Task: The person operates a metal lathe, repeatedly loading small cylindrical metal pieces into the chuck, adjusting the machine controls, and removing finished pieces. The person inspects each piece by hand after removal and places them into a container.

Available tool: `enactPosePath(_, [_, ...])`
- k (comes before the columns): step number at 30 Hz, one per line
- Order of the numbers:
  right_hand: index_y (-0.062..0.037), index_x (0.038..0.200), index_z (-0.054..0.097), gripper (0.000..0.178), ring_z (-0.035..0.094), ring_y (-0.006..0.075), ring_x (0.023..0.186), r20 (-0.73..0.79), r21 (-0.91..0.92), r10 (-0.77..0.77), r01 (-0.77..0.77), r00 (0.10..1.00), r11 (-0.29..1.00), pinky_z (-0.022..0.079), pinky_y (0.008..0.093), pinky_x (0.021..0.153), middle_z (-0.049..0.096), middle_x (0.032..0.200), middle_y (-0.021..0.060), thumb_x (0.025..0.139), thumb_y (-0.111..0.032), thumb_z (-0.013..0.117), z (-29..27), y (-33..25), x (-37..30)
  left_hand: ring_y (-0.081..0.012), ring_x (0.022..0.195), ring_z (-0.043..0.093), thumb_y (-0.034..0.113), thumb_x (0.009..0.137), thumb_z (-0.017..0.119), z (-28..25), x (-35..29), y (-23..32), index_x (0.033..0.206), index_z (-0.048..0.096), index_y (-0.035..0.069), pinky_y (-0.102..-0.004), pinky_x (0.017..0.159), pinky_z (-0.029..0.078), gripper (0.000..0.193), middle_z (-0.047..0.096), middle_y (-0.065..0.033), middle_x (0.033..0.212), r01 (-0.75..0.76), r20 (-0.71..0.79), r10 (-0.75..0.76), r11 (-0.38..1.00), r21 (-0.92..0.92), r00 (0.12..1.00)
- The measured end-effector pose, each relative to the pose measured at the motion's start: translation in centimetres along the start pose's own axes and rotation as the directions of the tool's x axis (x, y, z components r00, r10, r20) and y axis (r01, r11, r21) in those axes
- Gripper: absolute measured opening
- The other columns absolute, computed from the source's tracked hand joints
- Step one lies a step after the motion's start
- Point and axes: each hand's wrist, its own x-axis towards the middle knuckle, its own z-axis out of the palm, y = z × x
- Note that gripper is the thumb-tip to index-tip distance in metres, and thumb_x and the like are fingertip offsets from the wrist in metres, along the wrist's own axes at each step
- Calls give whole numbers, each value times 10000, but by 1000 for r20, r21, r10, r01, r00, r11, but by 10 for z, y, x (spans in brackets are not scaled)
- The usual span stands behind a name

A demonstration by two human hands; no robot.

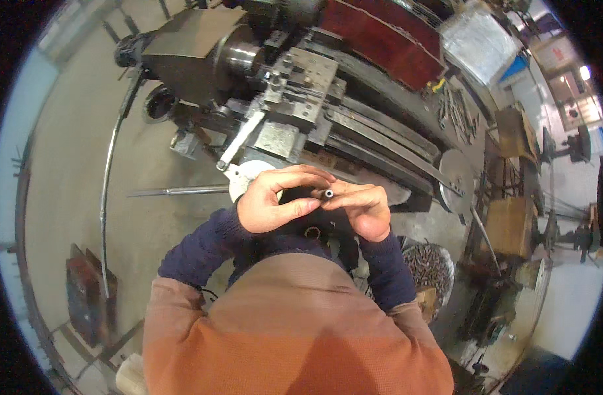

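Note:
Both of my hands are together in front of my body, above the near side of a metal lathe [380, 135]. Between the fingertips sits a small metal tube [328, 193], its round, hollow end facing up. My left hand [270, 199] pinches it from the left with thumb and fingers. From the other side, my right hand [366, 209] has its fingers closed on the same piece. The tube's lower part is hidden by the fingers. Beyond the hands are the lathe's tool post [295, 82] and its shiny chuck [242, 58].
A long lever arm [242, 139] and a horizontal rod [176, 191] stick out near my left hand. Right of me stands a container of small metal pieces [431, 266]. Several wrenches [456, 112] lie beyond the bed beside a dark red cover [383, 43].

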Motion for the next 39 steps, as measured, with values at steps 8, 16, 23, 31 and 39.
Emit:
enactPosePath(8, [36, 905, 673, 621, 599, 273, 970, -20, -132, 22, -25, 1000, 991, 405, 358, 910, 639, 977, 179, 710, -552, 627, -8, -6, -18, -253, 1024, 562, 159, 812, 589, 15, 5, -9, 980, 600, -20, -336, 858, 439, 245, 587, -153, 1102, -8, 57, 9, 1000, -28, 998])
enactPosePath(16, [35, 920, 669, 644, 600, 254, 967, -2, -142, 89, -88, 996, 986, 412, 340, 902, 648, 955, 159, 695, -567, 622, -8, -2, -10, -249, 1033, 558, 176, 824, 582, 11, 5, -17, 980, 596, -16, -339, 871, 430, 248, 582, -158, 1114, 51, 24, -48, 988, -144, 999])
enactPosePath(23, [46, 907, 666, 647, 594, 242, 982, 40, -153, 110, -103, 993, 983, 401, 329, 915, 651, 952, 154, 699, -565, 622, -8, 1, -1, -247, 1031, 556, 159, 817, 585, 5, 4, -22, 957, 602, -2, -343, 874, 427, 215, 578, -162, 1114, 20, 21, -16, 983, -183, 1000])
enactPosePath(31, [63, 933, 650, 637, 575, 259, 1013, 37, -93, 131, -127, 991, 988, 387, 350, 928, 636, 1000, 159, 694, -527, 659, -3, 5, 13, -211, 959, 590, 167, 796, 609, -7, 2, -13, 934, 604, 6, -317, 850, 438, 212, 624, -125, 1015, 78, -88, -89, 989, -130, 992])
enactPosePath(39, [129, 940, 603, 612, 605, 298, 875, -102, -71, 66, -74, 993, 995, 471, 382, 770, 588, 1029, 251, 727, -439, 681, -13, 4, 1, -161, 827, 602, 83, 767, 645, -45, 4, 6, 903, 608, -16, -282, 769, 451, 173, 641, -85, 852, 36, -311, -2, 994, 107, 951])
